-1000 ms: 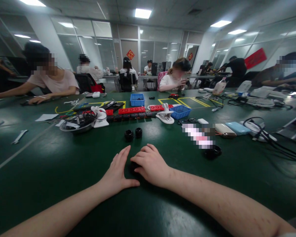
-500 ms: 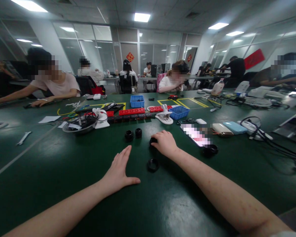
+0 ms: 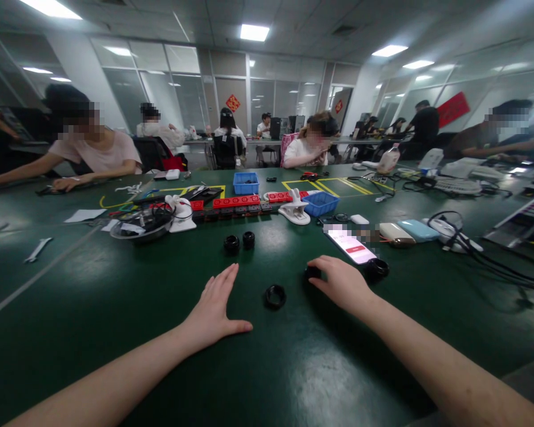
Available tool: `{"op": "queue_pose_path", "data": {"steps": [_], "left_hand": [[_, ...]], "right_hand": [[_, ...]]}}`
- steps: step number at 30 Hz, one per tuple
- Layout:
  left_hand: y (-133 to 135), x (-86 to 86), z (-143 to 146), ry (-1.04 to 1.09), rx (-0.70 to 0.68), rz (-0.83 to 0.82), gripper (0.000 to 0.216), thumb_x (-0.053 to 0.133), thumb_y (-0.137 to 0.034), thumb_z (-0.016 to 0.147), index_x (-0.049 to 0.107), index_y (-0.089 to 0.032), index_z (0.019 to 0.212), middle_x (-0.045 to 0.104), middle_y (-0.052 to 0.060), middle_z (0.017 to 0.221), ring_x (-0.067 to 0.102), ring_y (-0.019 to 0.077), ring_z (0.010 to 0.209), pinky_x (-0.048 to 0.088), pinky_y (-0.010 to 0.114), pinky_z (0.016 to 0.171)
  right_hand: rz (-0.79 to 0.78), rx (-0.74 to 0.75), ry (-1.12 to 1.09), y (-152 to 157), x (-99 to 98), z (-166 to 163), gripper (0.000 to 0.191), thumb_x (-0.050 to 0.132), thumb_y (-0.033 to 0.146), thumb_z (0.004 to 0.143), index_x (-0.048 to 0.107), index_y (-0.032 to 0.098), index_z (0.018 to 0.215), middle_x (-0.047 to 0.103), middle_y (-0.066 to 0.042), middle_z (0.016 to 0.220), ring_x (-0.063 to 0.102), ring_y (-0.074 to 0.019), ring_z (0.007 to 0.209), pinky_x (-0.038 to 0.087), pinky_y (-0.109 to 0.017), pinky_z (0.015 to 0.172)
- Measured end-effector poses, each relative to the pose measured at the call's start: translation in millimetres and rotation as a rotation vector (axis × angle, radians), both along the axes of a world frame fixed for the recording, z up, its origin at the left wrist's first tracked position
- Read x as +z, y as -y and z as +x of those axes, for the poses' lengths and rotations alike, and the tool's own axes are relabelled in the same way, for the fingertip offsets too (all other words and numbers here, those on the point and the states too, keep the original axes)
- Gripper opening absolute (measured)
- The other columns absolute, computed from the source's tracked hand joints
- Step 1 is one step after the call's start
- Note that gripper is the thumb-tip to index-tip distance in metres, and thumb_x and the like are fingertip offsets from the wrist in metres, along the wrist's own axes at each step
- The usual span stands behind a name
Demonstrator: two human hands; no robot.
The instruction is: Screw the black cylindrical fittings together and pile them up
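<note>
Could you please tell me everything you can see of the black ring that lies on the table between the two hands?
The black ring is roundish, with a slightly angular outline and an open middle through which dark green shows. Its rim catches faint highlights, so it looks like smooth plastic, though the material is uncertain. It lies on its flat side on the green table, beyond and to the right of the left hand's thumb tip. Neither hand touches it.

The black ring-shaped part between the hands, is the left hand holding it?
No, the black ring-shaped part lies on the green table, apart from the open left hand.
</note>
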State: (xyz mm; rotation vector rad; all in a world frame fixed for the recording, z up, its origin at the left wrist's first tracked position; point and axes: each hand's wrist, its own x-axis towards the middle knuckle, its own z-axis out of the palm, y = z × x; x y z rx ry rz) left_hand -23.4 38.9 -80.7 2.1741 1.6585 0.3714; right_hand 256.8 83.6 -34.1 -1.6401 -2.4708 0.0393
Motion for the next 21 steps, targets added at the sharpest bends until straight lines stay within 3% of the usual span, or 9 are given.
{"op": "queue_pose_path", "data": {"steps": [5,11,16,21], "left_hand": [[-2.4,-7.0,-2.4,-0.003,-0.028,0.052,0.108,0.062,-0.062,0.063,-0.003,-0.026,0.141,0.009,0.013,0.148,0.012,0.0372,0.132,0.018,0.059,0.102],[-3.9,-13.1,-3.2,-0.025,-0.049,0.092,0.107,0.059,-0.066,0.063,0.003,-0.022,0.142,0.012,0.014,0.148,0.014,0.0371,0.132,0.019,0.059,0.102],[-5.0,-13.0,-3.7,-0.066,-0.064,0.091,0.108,0.059,-0.067,0.061,0.004,-0.020,0.142,0.013,0.014,0.148,0.016,0.0346,0.132,0.017,0.055,0.104],[-3.2,-8.5,-1.4,-0.107,-0.056,0.059,0.107,0.057,-0.067,0.063,0.005,-0.017,0.142,0.013,0.014,0.148,0.015,0.0325,0.133,0.016,0.053,0.106]], "right_hand": [[-0.026,-0.094,-0.030,41.6,-3.8,34.1,0.030,0.056,0.027,0.079,0.059,0.020,0.107,0.062,-0.005,0.106,0.058,-0.0210,0.097,0.050,-0.033,0.080],[0.051,-0.240,-0.081,76.1,-23.6,83.2,0.032,0.054,0.040,0.076,0.062,0.026,0.103,0.063,-0.003,0.103,0.060,-0.0225,0.093,0.052,-0.035,0.073],[0.044,-0.379,-0.073,78.5,-27.0,124.1,0.038,0.054,0.046,0.071,0.063,0.024,0.100,0.065,-0.005,0.098,0.061,-0.0245,0.084,0.051,-0.034,0.063],[-0.020,-0.507,-0.069,62.2,-21.1,154.1,0.042,0.056,0.044,0.068,0.063,0.020,0.101,0.065,-0.008,0.093,0.061,-0.0250,0.077,0.048,-0.034,0.059]]}}
